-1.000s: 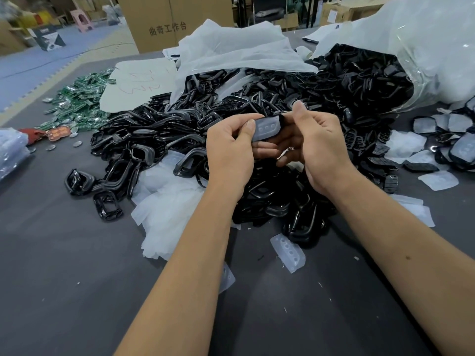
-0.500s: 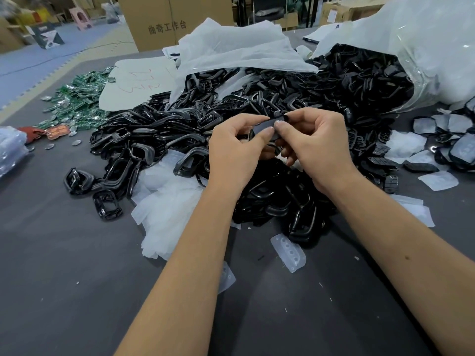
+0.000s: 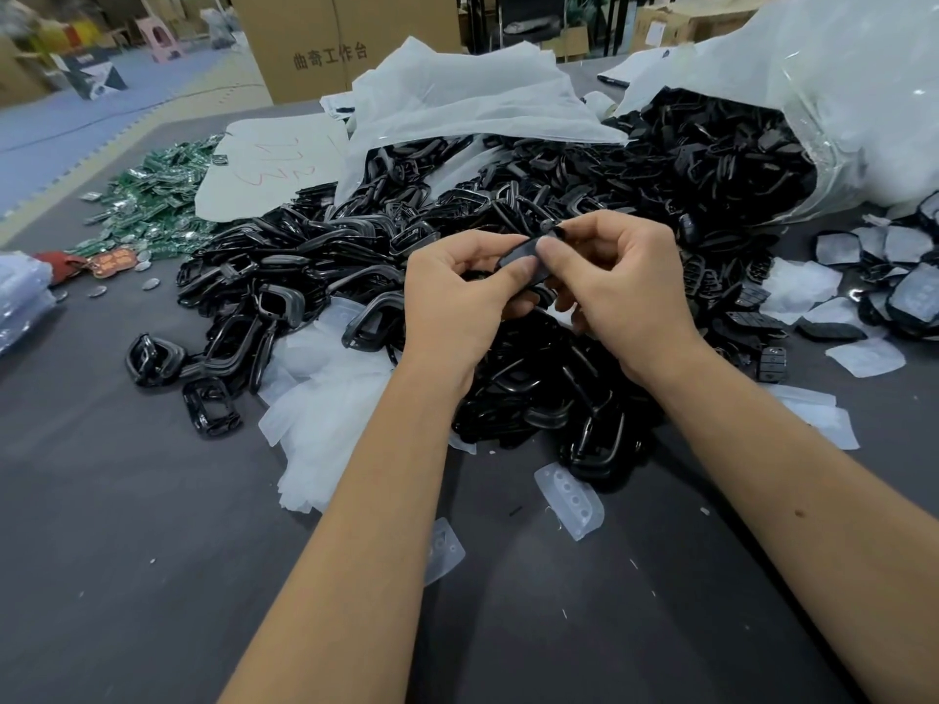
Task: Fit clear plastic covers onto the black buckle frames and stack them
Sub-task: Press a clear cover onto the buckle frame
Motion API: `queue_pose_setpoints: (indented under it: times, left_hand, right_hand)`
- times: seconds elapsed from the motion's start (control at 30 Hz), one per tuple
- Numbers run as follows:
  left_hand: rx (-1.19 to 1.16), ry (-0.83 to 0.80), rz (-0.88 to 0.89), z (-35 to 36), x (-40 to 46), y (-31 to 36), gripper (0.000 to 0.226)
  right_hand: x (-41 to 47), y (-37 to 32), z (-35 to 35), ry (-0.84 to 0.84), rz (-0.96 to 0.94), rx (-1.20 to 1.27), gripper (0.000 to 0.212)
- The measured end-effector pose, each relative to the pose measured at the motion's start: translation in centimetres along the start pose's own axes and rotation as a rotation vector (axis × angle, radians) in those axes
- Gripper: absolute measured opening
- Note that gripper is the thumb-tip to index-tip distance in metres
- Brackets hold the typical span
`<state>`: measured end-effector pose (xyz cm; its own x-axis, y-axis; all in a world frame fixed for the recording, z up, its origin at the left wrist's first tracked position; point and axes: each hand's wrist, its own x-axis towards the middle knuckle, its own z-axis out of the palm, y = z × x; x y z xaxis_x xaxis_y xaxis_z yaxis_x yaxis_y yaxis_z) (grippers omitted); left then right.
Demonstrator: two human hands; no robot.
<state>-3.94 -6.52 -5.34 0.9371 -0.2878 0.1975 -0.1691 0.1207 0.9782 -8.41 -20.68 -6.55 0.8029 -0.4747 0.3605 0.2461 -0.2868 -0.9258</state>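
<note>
Both hands, left (image 3: pixel 457 302) and right (image 3: pixel 622 292), pinch one small black plastic buckle frame (image 3: pixel 518 259) at twelve o'clock; uneven thumb pressure could skew its clear cover.

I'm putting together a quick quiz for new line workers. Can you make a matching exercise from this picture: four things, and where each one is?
Things:
1. buckle piece
2. green circuit boards
3. clear cover with holes
4. cardboard box

Places:
A. far left of the table
B. loose on the table between the forearms
C. behind the table
D. pinched between the left hand and right hand

Pairs: 1-D, 2-A, 3-B, 4-C
</note>
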Motion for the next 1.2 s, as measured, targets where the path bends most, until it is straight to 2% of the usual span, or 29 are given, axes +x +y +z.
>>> queue_pose_setpoints:
  times: [0.2,0.47,0.57,0.7,0.83,1.0,1.07,1.13,1.2]
  left_hand:
    - [-0.026,0.002,-0.058,0.1,0.1,0.1,0.014]
    - [-0.007,0.012,-0.035,0.2,0.1,0.1,0.018]
    - [0.02,0.008,-0.034,0.3,0.0,0.0,0.017]
    - [-0.038,0.021,-0.072,0.1,0.0,0.7,0.017]
    - [-0.207,0.044,-0.203,-0.5,0.3,1.9,0.016]
    - [-0.347,0.01,-0.377,-1.8,0.9,2.4,0.007]
    - [-0.42,0.005,-0.392,-1.7,0.8,2.3,0.015]
    - [-0.524,0.011,-0.396,-1.5,0.7,2.3,0.028]
    - [-0.552,-0.002,-0.376,-1.1,0.5,2.0,0.022]
  right_hand:
    - [0.2,0.1,-0.1,0.011,0.036,0.011,0.003]
    - [0.0,-0.1,-0.2,0.009,-0.045,-0.048,0.001]
    - [-0.2,-0.2,-0.2,0.023,-0.101,-0.114,0.01]
    - [-0.5,-0.3,-0.8,0.006,-0.267,-0.241,0.012]
    - [-0.5,-0.6,-1.2,-0.101,-0.512,-0.34,0.021]
    - [-0.1,-0.3,-1.1,-0.125,-0.631,-0.444,0.015]
    - [-0.1,-0.2,-1.0,-0.095,-0.581,-0.397,0.012]
    - [-0.2,-0.5,-0.6,-0.054,-0.41,-0.247,0.011]
    - [-0.4,-0.7,-0.2,-0.031,-0.234,-0.069,0.013]
